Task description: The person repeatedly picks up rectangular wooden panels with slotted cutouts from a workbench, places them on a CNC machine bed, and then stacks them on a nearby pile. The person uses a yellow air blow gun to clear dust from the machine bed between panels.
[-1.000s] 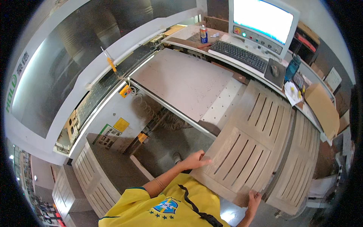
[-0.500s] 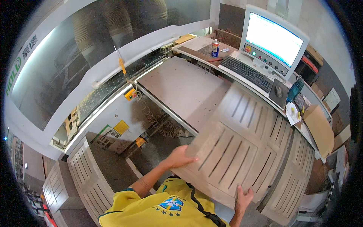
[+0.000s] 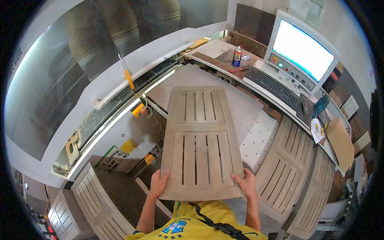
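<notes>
Big white machine (image 3: pixel 60 144) along the left side, with a dark window up high. Long table (image 3: pixel 214 48) from the top middle down to the right side. Flat white bed (image 3: pixel 262 138), full of small holes, between the two, with a big grey sheet (image 3: pixel 244 100) on top.

In the middle, one slotted board (image 3: pixel 200 127) made of wood, with four long slits in the far half and four in the near half. Far end over the grey sheet, near end out past the bed's near edge, close to a yellow shirt (image 3: pixel 196 230). Hard to tell if touching the sheet or just above. More wooden boards at the right (image 3: pixel 289 157), beside the bed, and at the lower left (image 3: pixel 97 203).

On the table, a bright screen (image 3: pixel 305 50) toward the far edge, with small round buttons below. Tan cardboard (image 3: pixel 339 142) at the right end. Black keyboard (image 3: pixel 273 85) along the near edge.

Both hands full with the slotted board: left hand (image 3: pixel 159 183) on the left side, right hand (image 3: pixel 246 184) on the right side, close to the near corners, thumbs on top.

Thin orange tool (image 3: pixel 128 78) at the machine's front. Blue-green bottle (image 3: pixel 321 105) near the table's right end, blue can (image 3: pixel 237 56) near the left end. Dark mouse (image 3: pixel 305 108) beside the bottle.
</notes>
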{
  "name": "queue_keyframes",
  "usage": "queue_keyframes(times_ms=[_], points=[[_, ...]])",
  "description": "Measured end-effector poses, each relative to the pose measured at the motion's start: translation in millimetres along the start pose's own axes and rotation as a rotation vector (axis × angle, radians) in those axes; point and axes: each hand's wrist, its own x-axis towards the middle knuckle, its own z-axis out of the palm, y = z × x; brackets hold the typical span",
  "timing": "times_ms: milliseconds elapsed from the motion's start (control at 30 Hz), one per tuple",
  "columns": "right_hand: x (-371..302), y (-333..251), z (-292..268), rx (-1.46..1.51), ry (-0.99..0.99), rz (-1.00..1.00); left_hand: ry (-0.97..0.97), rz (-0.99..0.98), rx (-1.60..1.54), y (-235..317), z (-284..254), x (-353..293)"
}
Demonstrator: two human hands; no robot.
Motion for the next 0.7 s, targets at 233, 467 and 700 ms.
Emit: queue_keyframes(times_ms=[233,467,700], points=[[63.6,9.9,7.0,0.45,0.093,0.286,0.216,-0.03,-0.171,21.0,30.0,55.5],[72.1,6.3,90.1,0.593,0.165,0.259,-0.404,-0.258,-0.483,14.1,109.4,102.0],[159.9,33.0,14.5,0.187,0.419,0.353,-0.9,0.116,-0.133,34.8,124.5,172.6]])
